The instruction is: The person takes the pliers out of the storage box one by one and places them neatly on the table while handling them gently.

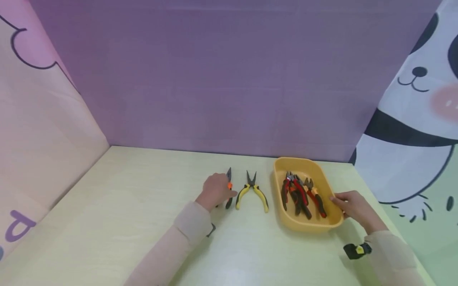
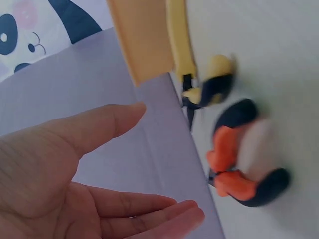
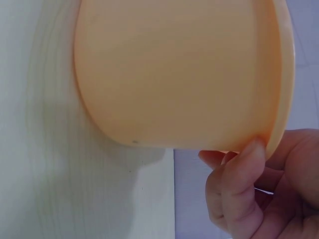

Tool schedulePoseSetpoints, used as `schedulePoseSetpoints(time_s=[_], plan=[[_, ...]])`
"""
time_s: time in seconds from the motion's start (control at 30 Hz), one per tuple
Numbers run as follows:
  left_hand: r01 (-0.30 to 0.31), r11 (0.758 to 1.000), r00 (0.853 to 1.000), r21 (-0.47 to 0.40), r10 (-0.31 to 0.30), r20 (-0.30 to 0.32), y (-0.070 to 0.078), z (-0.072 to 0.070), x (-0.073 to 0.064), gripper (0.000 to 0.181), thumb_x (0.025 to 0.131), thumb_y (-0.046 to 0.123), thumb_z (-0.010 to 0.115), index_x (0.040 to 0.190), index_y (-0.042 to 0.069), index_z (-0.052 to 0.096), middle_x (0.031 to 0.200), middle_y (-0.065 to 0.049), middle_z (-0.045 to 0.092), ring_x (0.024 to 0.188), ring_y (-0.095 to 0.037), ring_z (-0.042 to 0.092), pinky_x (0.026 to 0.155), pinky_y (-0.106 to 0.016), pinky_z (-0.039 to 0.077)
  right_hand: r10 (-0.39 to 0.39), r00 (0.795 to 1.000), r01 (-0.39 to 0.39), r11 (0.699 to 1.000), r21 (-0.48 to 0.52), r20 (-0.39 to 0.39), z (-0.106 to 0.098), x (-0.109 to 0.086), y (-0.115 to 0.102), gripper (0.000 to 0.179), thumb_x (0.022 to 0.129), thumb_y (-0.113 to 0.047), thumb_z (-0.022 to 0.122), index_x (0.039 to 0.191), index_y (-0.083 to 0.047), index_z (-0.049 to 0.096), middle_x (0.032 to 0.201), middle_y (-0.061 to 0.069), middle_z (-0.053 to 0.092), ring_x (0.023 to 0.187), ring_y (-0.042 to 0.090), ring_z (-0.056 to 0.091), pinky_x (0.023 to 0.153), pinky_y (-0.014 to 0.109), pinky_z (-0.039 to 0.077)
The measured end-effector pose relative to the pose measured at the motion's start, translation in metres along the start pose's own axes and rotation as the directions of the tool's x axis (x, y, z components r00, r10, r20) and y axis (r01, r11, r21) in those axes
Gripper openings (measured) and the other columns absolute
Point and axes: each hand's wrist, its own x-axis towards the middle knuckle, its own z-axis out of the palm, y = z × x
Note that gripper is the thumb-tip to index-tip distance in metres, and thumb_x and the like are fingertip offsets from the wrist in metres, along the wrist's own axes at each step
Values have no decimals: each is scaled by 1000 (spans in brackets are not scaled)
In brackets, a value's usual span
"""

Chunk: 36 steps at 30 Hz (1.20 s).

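My left hand [image 1: 216, 191] is over a pair of orange-and-black long-nose pliers [image 1: 229, 185] on the table and partly hides them. In the left wrist view, thumb and fingers are spread apart, with a gap between them and the pliers' handles [image 2: 224, 147]. Just right of these lie yellow-and-black long-nose pliers [image 1: 252, 185], handles spread. At the right, my right hand [image 1: 358, 208] grips the rim of a yellow plastic bin [image 1: 311, 228], thumb on one side and fingers on the other. Several pliers [image 1: 301, 191] with red, black and orange handles lie inside the bin.
The pale wooden table [image 1: 118, 206] ends at a purple backdrop [image 1: 229, 79] behind the bin and pliers. Printed panels stand at both sides, the right one with a panda [image 1: 411, 159]. A small dark device [image 1: 357, 251] is by my right wrist.
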Motion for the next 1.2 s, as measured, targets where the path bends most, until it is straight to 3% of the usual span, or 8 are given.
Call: schedulePoseSetpoints(time_s=[0.27,0.63,0.8,1.2], plan=[[-30,998,999,47,30,12,22,-12,3,39,81,43,71,90,5,64,69,-2,56,58,-15,52,55,-27,43,7,1000,-7,1000,0,7,-1,2,-1,46,99,-23,49,123,16,49,95,19,66,70,15,60,62,32,53],[-133,990,991,51,132,18,56,-20,1,39,80,46,71,70,12,56,64,2,50,63,-15,48,64,-28,41,32,999,-32,999,0,23,-1,3,-2,50,99,-26,49,125,16,48,97,19,66,71,16,60,64,32,53],[-124,991,991,46,121,64,71,-20,2,38,80,46,71,75,12,56,66,2,51,63,-14,47,61,-27,40,38,999,-38,999,1,27,-1,3,-1,50,99,-27,49,125,16,47,98,20,66,72,16,61,65,33,53],[-146,989,984,-23,147,102,92,-14,9,32,80,41,72,79,12,59,68,2,55,63,-13,49,58,-24,42,14,1000,-14,1000,-8,26,-2,0,-2,49,99,-25,49,124,16,49,98,21,66,72,16,61,65,33,54]])
